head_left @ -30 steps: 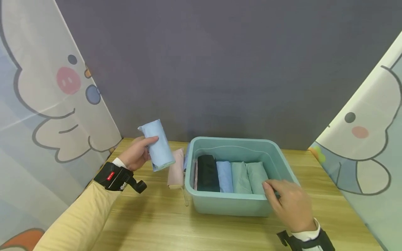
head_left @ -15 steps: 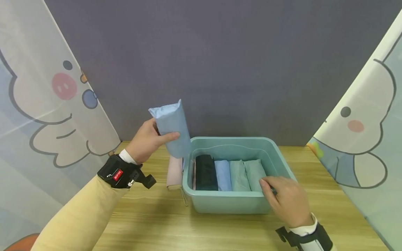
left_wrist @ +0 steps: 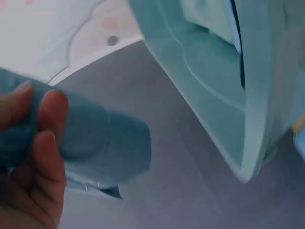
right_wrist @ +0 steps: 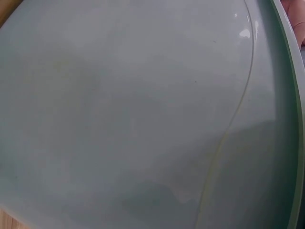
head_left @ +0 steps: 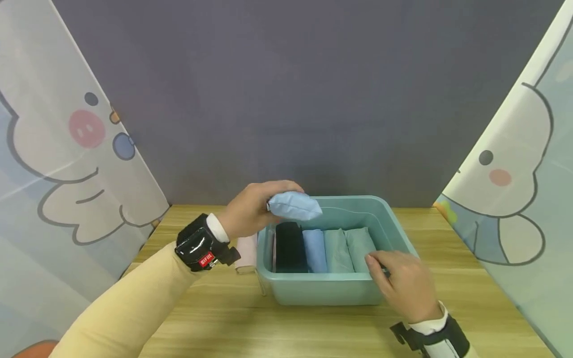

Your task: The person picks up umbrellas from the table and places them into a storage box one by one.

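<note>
My left hand (head_left: 257, 206) grips a light-blue rolled fabric bundle (head_left: 295, 205), its crimped end facing me, over the left part of a teal plastic bin (head_left: 331, 291). In the left wrist view the fingers wrap round this bundle (left_wrist: 109, 143), which is apart from the bin wall (left_wrist: 205, 90). My right hand (head_left: 407, 286) holds the bin's front rim near the right corner, fingers curled over it. Inside the bin stand a black bundle (head_left: 291, 248), a blue one (head_left: 315, 251) and two pale green ones (head_left: 337, 251), side by side.
A pink bundle (head_left: 245, 253) with a thin cord loop lies on the wooden table (head_left: 215, 318), against the bin's left side. A dark grey panel (head_left: 277, 99) stands behind, with cartoon-printed sheets (head_left: 67, 164) at both sides.
My left hand has carried the blue bundle rightward from beside the bin to above it, and the bundle has turned end-on toward me. The right hand stays at the rim.
</note>
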### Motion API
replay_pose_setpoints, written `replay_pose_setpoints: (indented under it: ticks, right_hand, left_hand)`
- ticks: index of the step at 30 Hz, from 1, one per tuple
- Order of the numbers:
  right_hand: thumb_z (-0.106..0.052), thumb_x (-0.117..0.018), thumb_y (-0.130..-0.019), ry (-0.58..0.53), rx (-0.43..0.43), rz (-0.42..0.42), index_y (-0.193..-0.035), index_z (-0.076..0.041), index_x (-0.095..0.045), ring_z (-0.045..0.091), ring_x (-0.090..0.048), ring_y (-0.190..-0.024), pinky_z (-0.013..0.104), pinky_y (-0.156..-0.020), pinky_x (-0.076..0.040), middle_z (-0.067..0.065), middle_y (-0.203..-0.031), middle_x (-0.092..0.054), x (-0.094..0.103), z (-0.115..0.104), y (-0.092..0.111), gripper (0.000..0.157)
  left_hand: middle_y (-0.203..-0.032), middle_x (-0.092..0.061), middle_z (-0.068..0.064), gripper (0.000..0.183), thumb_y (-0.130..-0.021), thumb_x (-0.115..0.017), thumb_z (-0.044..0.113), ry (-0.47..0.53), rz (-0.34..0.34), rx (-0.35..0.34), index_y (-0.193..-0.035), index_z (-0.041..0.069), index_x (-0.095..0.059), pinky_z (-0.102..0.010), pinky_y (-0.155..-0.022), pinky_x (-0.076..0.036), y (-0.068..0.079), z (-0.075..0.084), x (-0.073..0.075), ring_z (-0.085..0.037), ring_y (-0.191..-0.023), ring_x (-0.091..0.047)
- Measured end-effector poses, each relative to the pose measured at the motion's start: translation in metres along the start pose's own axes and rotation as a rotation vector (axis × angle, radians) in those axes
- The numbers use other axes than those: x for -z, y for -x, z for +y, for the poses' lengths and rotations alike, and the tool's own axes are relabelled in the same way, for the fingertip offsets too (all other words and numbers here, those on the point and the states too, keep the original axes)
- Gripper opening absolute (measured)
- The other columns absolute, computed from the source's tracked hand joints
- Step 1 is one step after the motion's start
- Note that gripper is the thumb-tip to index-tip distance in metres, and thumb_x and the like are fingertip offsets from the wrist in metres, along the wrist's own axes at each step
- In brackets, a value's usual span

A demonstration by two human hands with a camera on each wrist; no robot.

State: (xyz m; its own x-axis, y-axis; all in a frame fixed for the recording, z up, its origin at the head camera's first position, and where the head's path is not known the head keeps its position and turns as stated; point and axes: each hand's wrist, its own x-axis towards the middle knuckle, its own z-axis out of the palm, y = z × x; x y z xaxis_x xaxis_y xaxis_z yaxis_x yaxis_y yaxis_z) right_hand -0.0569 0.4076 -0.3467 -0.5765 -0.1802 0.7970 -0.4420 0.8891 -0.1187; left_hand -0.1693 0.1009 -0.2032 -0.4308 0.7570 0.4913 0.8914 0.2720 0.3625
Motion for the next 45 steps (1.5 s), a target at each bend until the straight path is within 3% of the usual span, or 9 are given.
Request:
replay_pose_setpoints:
  ticks: [3,6,9,14,20,33,38,42,45]
  right_hand:
    - [-0.025,-0.062,-0.088,0.004,-0.004,0.0,-0.085,-0.014,-0.073,0.017,-0.061,-0.059,0.04,-0.053,-0.048,-0.001,-0.07,-0.067,-0.001,-0.002,-0.001,0.016]
    - [-0.025,-0.062,-0.088,0.0,0.001,0.008,-0.084,-0.015,-0.072,0.016,-0.06,-0.058,0.038,-0.051,-0.047,-0.002,-0.069,-0.066,-0.002,-0.004,-0.002,0.015]
    - [-0.026,-0.061,-0.089,-0.006,0.01,0.014,-0.083,-0.016,-0.072,0.015,-0.058,-0.057,0.037,-0.05,-0.046,-0.003,-0.068,-0.065,-0.003,-0.007,-0.004,0.016]
    - [-0.026,-0.062,-0.088,-0.009,0.015,0.013,-0.083,-0.017,-0.072,0.014,-0.058,-0.056,0.036,-0.049,-0.045,-0.004,-0.067,-0.063,-0.006,-0.011,-0.006,0.015]
    - [-0.026,-0.062,-0.088,-0.008,0.016,0.011,-0.082,-0.016,-0.072,0.013,-0.056,-0.054,0.035,-0.048,-0.044,-0.005,-0.065,-0.062,-0.008,-0.012,-0.008,0.014]
    - [-0.026,-0.061,-0.089,-0.001,0.017,0.01,-0.081,-0.016,-0.071,0.013,-0.054,-0.053,0.034,-0.047,-0.043,-0.005,-0.064,-0.061,-0.007,-0.01,-0.005,0.016]
    - [-0.026,-0.061,-0.088,0.001,0.011,0.004,-0.082,-0.017,-0.071,0.012,-0.054,-0.053,0.034,-0.047,-0.044,-0.006,-0.064,-0.061,-0.007,-0.009,-0.005,0.015]
    - [-0.026,-0.062,-0.088,-0.002,0.01,0.004,-0.081,-0.017,-0.071,0.012,-0.054,-0.053,0.034,-0.048,-0.044,-0.007,-0.064,-0.06,-0.008,-0.01,-0.004,0.014]
    - [-0.026,-0.061,-0.088,-0.004,0.01,0.005,-0.081,-0.018,-0.071,0.012,-0.053,-0.053,0.034,-0.048,-0.043,-0.007,-0.064,-0.06,-0.007,-0.011,-0.005,0.014]
  left_hand:
    - [-0.12,-0.063,0.009,0.058,-0.074,-0.077,-0.006,-0.264,-0.096,-0.131,-0.122,0.022,-0.061,-0.031,-0.081,-0.053,-0.01,0.001,-0.002,-0.012,-0.095,-0.064]
    - [-0.125,-0.061,0.009,0.056,-0.077,-0.075,-0.003,-0.459,-0.205,-0.221,-0.123,0.024,-0.061,-0.03,-0.07,-0.055,-0.019,0.004,-0.005,-0.014,-0.091,-0.067]
    - [-0.125,-0.062,0.009,0.053,-0.081,-0.071,0.0,-0.586,-0.299,-0.282,-0.126,0.026,-0.061,-0.028,-0.056,-0.051,-0.026,0.006,-0.011,-0.012,-0.085,-0.068]
    - [-0.121,-0.063,0.012,0.049,-0.084,-0.071,0.005,-0.63,-0.392,-0.324,-0.125,0.028,-0.061,-0.026,-0.056,-0.05,-0.035,0.007,-0.023,-0.008,-0.083,-0.067]
    - [-0.117,-0.065,0.011,0.048,-0.084,-0.07,0.004,-0.692,-0.437,-0.34,-0.125,0.028,-0.061,-0.027,-0.058,-0.051,-0.043,0.002,-0.04,-0.008,-0.069,-0.064]
    - [-0.092,-0.067,0.01,0.037,-0.085,-0.067,0.003,-0.881,-0.588,-0.452,-0.114,0.024,-0.06,-0.023,-0.051,-0.044,-0.048,-0.012,-0.078,-0.008,-0.054,-0.05]
    - [-0.082,-0.065,0.009,0.029,-0.087,-0.067,0.007,-0.931,-0.721,-0.449,-0.108,0.025,-0.06,-0.025,-0.053,-0.044,-0.053,-0.006,-0.089,-0.01,-0.056,-0.047]
    - [-0.088,-0.069,0.009,0.029,-0.088,-0.068,0.014,-0.984,-0.821,-0.465,-0.113,0.029,-0.061,-0.026,-0.065,-0.051,-0.054,-0.003,-0.101,-0.009,-0.065,-0.056]
    - [-0.094,-0.07,0.009,0.031,-0.089,-0.068,0.018,-1.02,-0.855,-0.465,-0.116,0.031,-0.06,-0.026,-0.074,-0.052,-0.053,-0.002,-0.108,-0.01,-0.075,-0.06]
